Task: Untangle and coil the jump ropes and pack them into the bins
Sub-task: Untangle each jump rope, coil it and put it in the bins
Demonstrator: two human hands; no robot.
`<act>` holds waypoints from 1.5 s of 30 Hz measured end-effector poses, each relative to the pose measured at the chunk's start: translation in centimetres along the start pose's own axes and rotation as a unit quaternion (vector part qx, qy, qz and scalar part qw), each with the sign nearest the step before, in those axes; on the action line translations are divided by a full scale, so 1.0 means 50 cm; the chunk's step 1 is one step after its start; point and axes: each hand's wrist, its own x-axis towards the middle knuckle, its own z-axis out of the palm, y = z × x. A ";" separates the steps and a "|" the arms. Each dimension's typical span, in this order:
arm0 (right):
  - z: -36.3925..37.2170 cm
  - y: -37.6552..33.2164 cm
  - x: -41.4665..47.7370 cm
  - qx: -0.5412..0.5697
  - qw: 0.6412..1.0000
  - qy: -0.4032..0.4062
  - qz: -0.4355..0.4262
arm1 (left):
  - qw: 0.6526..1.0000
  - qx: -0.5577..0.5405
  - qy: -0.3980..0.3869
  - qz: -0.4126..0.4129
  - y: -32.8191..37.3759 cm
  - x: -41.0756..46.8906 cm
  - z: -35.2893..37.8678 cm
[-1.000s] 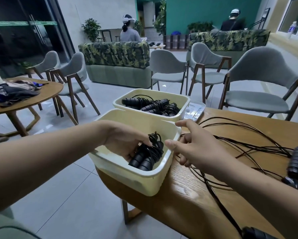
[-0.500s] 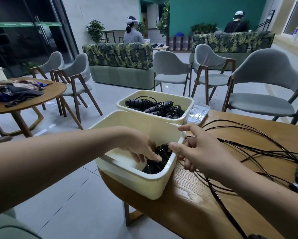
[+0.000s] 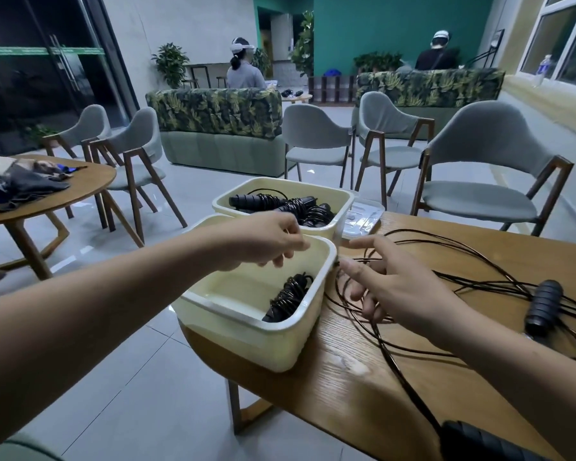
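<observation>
Coiled rope (image 3: 288, 299) in bin (image 3: 240, 341), under empty slack L grip (image 3: 266, 241), R grip (image 3: 396, 287) slack

My left hand (image 3: 263, 242) is blurry at the fingertips. The front rim of the near bin (image 3: 246, 337) hides the low end of the coiled jump rope (image 3: 288, 299). My left hand covers part of the far bin (image 3: 341, 207), and I cannot count the ropes packed in there. Some fingers of my right hand (image 3: 399, 287) are tucked under it, so I cannot tell if they touch the loose rope (image 3: 506, 289). That rope runs off the right edge. The black handle (image 3: 479, 442) nearest me is cut off at the bottom. The clear tray (image 3: 363, 217) is half hidden behind the far bin.
</observation>
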 end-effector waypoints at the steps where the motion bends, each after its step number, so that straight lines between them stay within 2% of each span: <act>1: -0.015 0.003 -0.013 0.000 1.000 0.004 0.005 | 0.999 -0.019 0.021 0.015 0.021 -0.005 0.007; 3: -0.046 0.015 -0.038 0.001 1.000 0.010 0.010 | 0.997 -0.048 0.049 0.040 0.068 -0.016 0.021; 8: -0.125 0.038 -0.119 -0.028 0.999 0.008 0.036 | 0.992 -0.091 0.049 0.077 0.166 -0.027 0.108; 14: -0.234 0.079 -0.225 -0.057 0.995 0.035 0.072 | 0.990 -0.095 -0.029 0.103 0.262 -0.021 0.268; 19: -0.317 0.132 -0.283 -0.063 0.989 0.097 0.096 | 0.986 -0.116 -0.064 0.101 0.313 0.000 0.395; 24: -0.394 0.219 -0.324 -0.141 0.966 0.186 0.114 | 0.984 -0.106 -0.091 0.107 0.331 0.008 0.491; 27: -0.424 0.255 -0.345 -0.227 0.946 0.203 0.108 | 0.986 -0.043 -0.077 0.139 0.310 0.016 0.525; 31: -0.440 0.273 -0.360 -0.252 0.939 0.210 0.102 | 0.988 -0.011 -0.040 0.147 0.292 0.047 0.538; 37: -0.425 0.292 -0.365 -0.300 0.929 0.175 0.124 | 0.989 0.012 0.046 0.138 0.315 0.104 0.585; 45: -0.425 0.303 -0.372 -0.277 0.932 0.204 0.115 | 0.992 0.088 0.027 0.081 0.372 0.165 0.655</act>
